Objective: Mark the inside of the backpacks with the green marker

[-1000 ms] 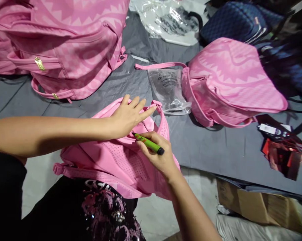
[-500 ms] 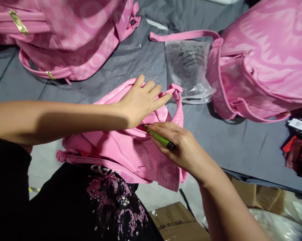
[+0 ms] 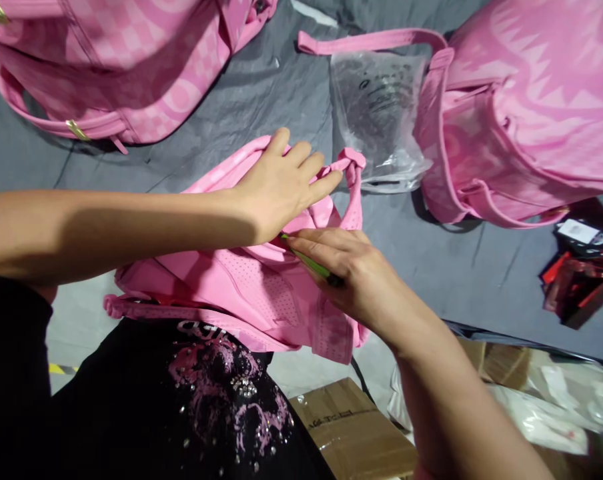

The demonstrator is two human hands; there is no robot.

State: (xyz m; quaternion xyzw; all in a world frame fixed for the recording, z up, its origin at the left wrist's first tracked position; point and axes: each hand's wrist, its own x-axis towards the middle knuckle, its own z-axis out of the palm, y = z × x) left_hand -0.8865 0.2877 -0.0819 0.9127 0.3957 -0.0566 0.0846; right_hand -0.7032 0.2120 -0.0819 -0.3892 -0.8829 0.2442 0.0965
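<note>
A pink backpack lies back-side up at the table's near edge, against my body. My left hand rests flat on its upper part, fingers spread toward the knotted top handle. My right hand grips a green pen-like tool with a black end, its tip pressed to the backpack just under my left palm. My fingers hide most of the tool.
A grey cloth covers the table. Two more pink backpacks lie at far left and far right, with a clear plastic bag between. Red and black tags lie at right. Cardboard boxes sit below the edge.
The view has dropped and moved closer. My right hand has turned over the green tool, covering more of it. My left hand stays pressed on the backpack.
</note>
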